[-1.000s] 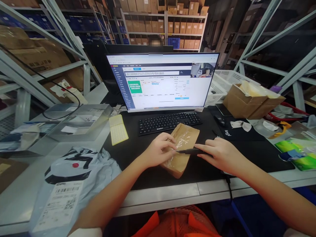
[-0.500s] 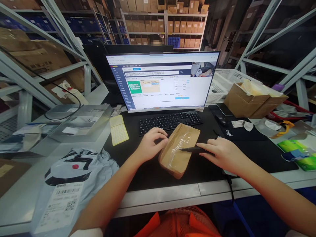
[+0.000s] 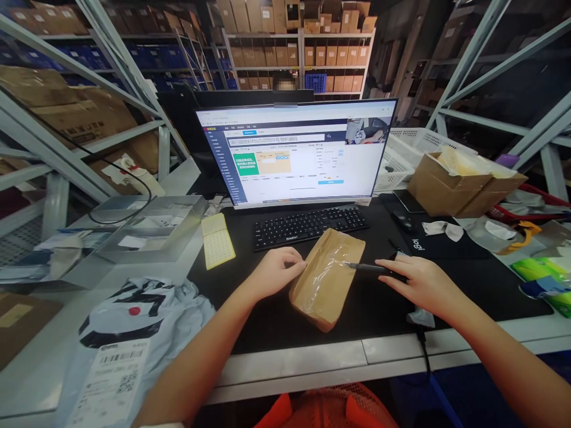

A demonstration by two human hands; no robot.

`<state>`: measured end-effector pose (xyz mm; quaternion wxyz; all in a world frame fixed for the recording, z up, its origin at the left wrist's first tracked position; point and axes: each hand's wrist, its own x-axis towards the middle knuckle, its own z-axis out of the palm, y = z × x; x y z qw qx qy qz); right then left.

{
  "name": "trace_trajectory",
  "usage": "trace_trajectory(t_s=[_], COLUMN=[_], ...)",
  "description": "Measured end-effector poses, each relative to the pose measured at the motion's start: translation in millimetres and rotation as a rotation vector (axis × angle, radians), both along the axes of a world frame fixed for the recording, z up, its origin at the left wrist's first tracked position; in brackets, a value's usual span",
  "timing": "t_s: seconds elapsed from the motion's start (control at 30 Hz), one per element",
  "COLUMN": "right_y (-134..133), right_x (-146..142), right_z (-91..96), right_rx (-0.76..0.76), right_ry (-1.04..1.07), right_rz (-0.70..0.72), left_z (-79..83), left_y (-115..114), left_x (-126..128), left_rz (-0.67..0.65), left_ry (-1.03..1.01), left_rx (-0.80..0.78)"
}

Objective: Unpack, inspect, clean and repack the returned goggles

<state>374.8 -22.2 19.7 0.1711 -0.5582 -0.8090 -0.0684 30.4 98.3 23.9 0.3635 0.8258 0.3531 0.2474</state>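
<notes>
A small tan cardboard box [image 3: 325,282], with shiny clear tape across its top, lies aslant on the black desk mat in front of the keyboard [image 3: 307,227]. My left hand [image 3: 279,272] is at its left edge, thumb and fingertips closed on the box's side. On the other side, my right hand [image 3: 414,279] grips a slim black pointed tool [image 3: 368,268]. The tool's thin tip points left and touches or hovers just over the taped top; its exact kind is unclear. Part of its back end is hidden by my fingers.
Behind the keyboard stands a monitor [image 3: 298,157]. A grey plastic mailer bag [image 3: 147,321] with a label lies left, near a yellow notepad [image 3: 217,241] and grey trays [image 3: 151,235]. At right are a mouse [image 3: 402,222], open cardboard boxes [image 3: 450,187] and white baskets [image 3: 392,163].
My right hand has drawn the black tool rightward, its tip sliding from the middle of the taped top toward the right edge. My left hand stays at the box's left side. The view has shifted slightly.
</notes>
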Motion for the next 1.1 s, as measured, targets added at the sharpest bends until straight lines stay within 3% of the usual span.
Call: trace_trajectory(t_s=[0.27,0.37,0.53,0.63,0.73,0.83,1.0,1.1], right_y=[3,4,4,4,4,5,23,46], right_x=[-1,1,3,4,3,3,1,-5], right_z=[-4.3,-8.0,-13.6,-14.7,-14.4,-15.4,-23.0,-28.1], right_rx=[-0.027,-0.041,-0.023,-0.012,-0.017,-0.043,-0.003,-0.087], right_ry=[0.056,0.07,0.112,0.125,0.131,0.191,0.505,0.775], right_rz=[0.002,0.0,0.008,0.006,-0.002,-0.027,-0.198,-0.199], left_z=[-22.9,-27.9,-20.6,-12.6,-9.9,-11.2,-10.9,-6.4], left_y=[17,18,12,3,-7,-17,-17,-6], left_x=[6,10,12,12,16,17,13,9], left_rz=[0.07,0.099,0.06,0.013,0.102,0.182,0.058,-0.005], left_ry=[-0.248,-0.284,-0.317,-0.242,-0.161,-0.107,0.015,0.013], left_rx=[-0.439,-0.501,-0.501,-0.342,-0.169,-0.189,-0.214,-0.177])
